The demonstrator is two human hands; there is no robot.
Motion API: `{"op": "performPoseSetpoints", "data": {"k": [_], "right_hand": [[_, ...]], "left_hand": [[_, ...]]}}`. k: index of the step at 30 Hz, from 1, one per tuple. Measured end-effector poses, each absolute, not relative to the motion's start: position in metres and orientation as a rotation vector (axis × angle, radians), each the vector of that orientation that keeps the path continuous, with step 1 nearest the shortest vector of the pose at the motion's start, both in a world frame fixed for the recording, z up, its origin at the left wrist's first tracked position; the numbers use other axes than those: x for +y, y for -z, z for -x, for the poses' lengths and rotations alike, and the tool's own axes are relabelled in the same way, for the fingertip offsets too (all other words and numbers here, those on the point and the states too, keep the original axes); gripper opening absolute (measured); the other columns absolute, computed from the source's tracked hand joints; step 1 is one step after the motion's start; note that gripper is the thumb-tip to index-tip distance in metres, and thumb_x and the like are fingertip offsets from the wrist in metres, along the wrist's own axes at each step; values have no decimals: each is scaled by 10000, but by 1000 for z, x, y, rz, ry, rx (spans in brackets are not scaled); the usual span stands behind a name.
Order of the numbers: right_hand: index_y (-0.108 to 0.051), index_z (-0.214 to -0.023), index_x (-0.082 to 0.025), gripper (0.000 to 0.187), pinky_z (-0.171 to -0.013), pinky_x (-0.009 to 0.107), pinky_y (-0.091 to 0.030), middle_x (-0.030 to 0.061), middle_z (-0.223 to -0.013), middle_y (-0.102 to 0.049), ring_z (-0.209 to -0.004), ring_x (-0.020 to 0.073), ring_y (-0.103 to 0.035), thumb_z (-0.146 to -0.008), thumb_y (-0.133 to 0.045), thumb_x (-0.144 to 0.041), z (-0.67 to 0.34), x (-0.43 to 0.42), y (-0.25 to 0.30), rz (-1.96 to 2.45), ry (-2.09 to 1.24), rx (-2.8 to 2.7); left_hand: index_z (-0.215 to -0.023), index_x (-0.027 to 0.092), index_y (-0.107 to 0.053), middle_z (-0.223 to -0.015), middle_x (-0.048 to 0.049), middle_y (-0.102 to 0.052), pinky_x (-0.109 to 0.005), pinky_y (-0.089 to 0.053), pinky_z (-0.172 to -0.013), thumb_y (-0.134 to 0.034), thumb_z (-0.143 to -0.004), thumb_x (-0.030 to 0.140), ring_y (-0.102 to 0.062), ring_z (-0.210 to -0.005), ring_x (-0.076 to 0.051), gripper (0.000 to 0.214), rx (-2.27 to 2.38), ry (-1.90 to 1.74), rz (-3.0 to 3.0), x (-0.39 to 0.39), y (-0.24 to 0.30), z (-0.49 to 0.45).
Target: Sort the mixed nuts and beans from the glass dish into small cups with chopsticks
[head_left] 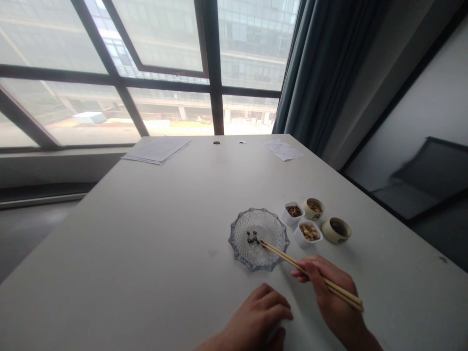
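Observation:
My right hand (329, 287) is closed around a pair of wooden chopsticks (288, 258). Their tips reach into a clear glass dish (237, 248) with a scalloped rim, at a few small dark beans or seeds (252, 240) lying there. Whether the tips pinch one of them I cannot tell. My left hand (258, 314) rests on the table in front of the dish, fingers loosely bent and apart from the thumb, with nothing seen in it.
Right of the dish stand a white cup of dark brown pieces (293, 211), a white cup of pale nuts (309, 232), a beige cup of brownish pieces (313, 208) and a beige cup with a dark inside (337, 230). Papers (157, 150) lie at the table's far left.

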State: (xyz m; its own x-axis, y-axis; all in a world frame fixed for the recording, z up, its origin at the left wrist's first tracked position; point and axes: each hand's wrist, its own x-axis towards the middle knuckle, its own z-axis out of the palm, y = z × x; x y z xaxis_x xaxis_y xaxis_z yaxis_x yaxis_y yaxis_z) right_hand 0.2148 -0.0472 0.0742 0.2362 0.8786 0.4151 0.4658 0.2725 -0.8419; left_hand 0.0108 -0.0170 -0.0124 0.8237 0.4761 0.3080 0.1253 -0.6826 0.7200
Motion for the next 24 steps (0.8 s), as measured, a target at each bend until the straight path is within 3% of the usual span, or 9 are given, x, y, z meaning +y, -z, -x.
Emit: {"op": "performPoseSetpoints", "data": {"k": [5, 10, 15, 24], "right_hand": [[-816, -846, -209, 338, -614, 254, -651, 62, -790, -815, -651, 203, -795, -1071, -617, -362, -214, -50, -68, 1386, -369, -1356], [-820, -968, -209, 285, -701, 290, -668, 66, -862, -839, -732, 226, -825, -1071, -612, -374, -242, -76, -86, 1518, -86, -1196], [-806, -1003, -203, 408, -745, 399, -682, 108, -885, -847, -787, 308, -837, -1068, -559, -521, -296, -110, -113, 1759, 171, -1083], [-843, -962, -258, 275, -612, 259, -673, 26, -876, -838, -691, 194, -817, -1071, -603, -337, -247, -66, -107, 1372, -303, -1536]], "left_hand": [[-1153, 251, -638, -1238, -48, -758, -374, -549, -1064, -677, -784, 39, -643, -1134, -260, 427, 438, -601, -2286, -16, 12, -11], [-1155, 253, -643, -1245, -45, -762, -367, -566, -1026, -648, -737, 14, -644, -1116, -261, 482, 419, -647, -2252, -16, 10, -9], [-1176, 251, -630, -1239, -49, -749, -358, -563, -1029, -622, -732, -15, -639, -1120, -251, 518, 411, -656, -2247, -16, 4, -7], [-1181, 259, -611, -1244, -37, -739, -345, -565, -1015, -634, -727, -21, -638, -1110, -242, 534, 401, -659, -2252, -11, 5, -9]]}}
